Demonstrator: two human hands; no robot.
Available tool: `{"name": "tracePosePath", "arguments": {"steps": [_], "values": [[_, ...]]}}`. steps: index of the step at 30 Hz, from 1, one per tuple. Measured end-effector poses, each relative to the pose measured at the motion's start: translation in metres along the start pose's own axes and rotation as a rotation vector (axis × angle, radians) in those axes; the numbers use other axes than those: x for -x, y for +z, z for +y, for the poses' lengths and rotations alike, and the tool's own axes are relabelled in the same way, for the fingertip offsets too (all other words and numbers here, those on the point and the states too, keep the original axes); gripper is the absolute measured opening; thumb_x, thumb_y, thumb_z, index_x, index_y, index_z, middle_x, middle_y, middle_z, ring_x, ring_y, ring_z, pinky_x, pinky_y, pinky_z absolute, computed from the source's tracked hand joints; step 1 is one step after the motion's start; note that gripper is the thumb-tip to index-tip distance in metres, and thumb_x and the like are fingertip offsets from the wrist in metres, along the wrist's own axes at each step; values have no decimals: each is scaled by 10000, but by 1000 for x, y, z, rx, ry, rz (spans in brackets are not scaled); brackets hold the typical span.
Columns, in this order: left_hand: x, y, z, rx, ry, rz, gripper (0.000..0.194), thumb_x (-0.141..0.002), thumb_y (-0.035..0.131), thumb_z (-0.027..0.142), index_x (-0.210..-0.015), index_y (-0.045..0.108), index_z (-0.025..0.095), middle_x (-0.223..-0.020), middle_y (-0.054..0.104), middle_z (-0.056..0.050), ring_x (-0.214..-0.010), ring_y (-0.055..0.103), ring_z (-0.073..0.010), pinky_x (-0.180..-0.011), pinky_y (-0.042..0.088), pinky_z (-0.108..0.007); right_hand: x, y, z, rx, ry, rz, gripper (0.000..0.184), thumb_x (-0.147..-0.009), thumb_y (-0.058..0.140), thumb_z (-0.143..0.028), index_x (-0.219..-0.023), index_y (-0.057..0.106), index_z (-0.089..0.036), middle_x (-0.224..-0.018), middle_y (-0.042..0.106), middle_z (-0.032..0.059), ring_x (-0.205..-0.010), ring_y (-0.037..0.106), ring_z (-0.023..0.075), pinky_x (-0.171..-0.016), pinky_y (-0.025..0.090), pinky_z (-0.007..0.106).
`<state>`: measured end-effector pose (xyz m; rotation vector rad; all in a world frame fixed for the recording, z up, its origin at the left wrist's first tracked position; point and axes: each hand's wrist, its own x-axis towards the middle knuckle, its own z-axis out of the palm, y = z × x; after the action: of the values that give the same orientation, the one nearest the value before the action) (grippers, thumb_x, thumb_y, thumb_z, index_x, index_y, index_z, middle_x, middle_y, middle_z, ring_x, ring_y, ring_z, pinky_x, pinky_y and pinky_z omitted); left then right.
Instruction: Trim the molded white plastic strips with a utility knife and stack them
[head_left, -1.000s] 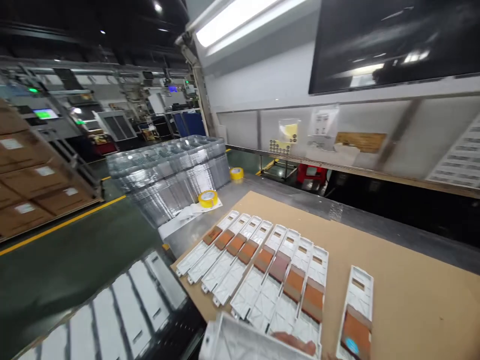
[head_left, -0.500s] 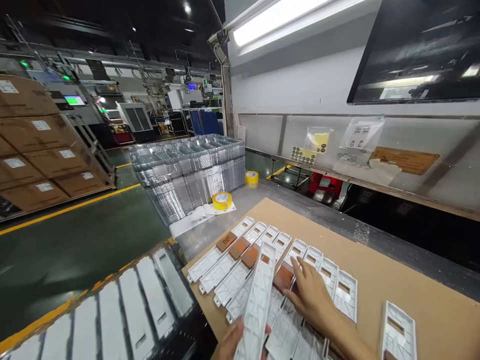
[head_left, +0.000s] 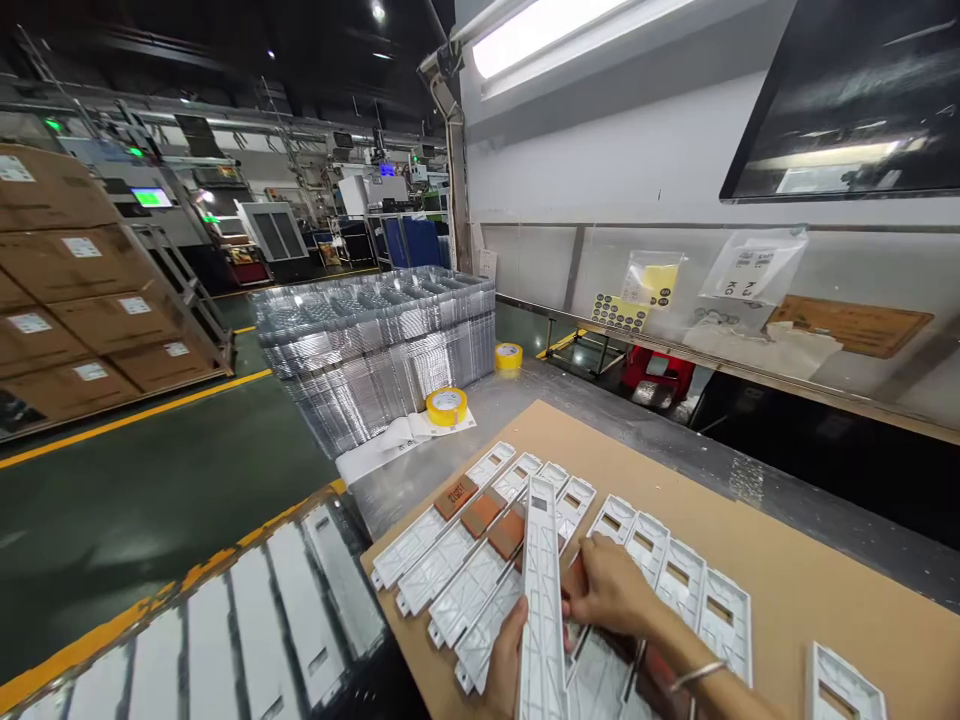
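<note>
My left hand (head_left: 504, 655) grips 1 long white plastic frame (head_left: 541, 600) by its near end, fingers curled shut around its edge, holding it tilted up above the row of like frames (head_left: 465, 570) on the cardboard sheet (head_left: 810, 590), probably so that its ribbed face can be checked before it joins the row. My right hand (head_left: 611, 590) rests half-closed on the frames just beside it, fingertips touching a brown pad (head_left: 576, 578), seemingly to steady the row (whether it pinches anything I cannot tell). The held frame's lower end and both wrists are cut off by the picture's edge, and the lettering on the farthest pad (head_left: 454, 494) is too small to read.
</note>
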<state>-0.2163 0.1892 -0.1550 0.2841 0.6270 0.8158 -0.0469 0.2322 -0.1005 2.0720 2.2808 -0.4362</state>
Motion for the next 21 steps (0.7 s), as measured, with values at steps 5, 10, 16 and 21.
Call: {"name": "tracePosePath", "arguments": {"steps": [5, 10, 16, 21], "values": [[3, -3, -3, 3, -3, -3, 791, -562, 681, 716, -1004, 651, 60, -658, 630, -103, -606, 598, -228, -588, 432, -307, -2, -10, 21, -288, -60, -63, 352, -795, 642, -491, -881, 578, -156, -883, 581, 26, -824, 554, 174, -779, 462, 381], [6, -1, -3, -15, -2, 6, 748, -593, 653, 708, -920, 678, 36, -618, 612, -96, -523, 540, -159, -504, 371, -250, -7, -23, 50, -707, -189, -137, 479, -898, 422, -600, -868, 598, -155, -805, 614, 20, -745, 591, 151, -724, 489, 349], [5, -4, -7, -72, 42, 39, 761, -602, 646, 726, -916, 685, 33, -632, 630, -106, -521, 545, -158, -488, 378, -248, 6, -29, 54, -944, -200, 28, 654, -876, 283, -639, -1249, 496, -146, -1157, 604, 152, -1079, 576, 253, -899, 474, 448], [15, -4, -6, -147, 204, 67, 579, -683, 705, 573, -1012, 679, 97, -957, 688, -138, -986, 609, -318, -904, 445, -397, 55, -10, 7, -828, -291, 178, 808, -738, 653, -424, -1433, 290, -228, -1481, 311, 106, -1343, 303, 291, -1110, 263, 474]]}}
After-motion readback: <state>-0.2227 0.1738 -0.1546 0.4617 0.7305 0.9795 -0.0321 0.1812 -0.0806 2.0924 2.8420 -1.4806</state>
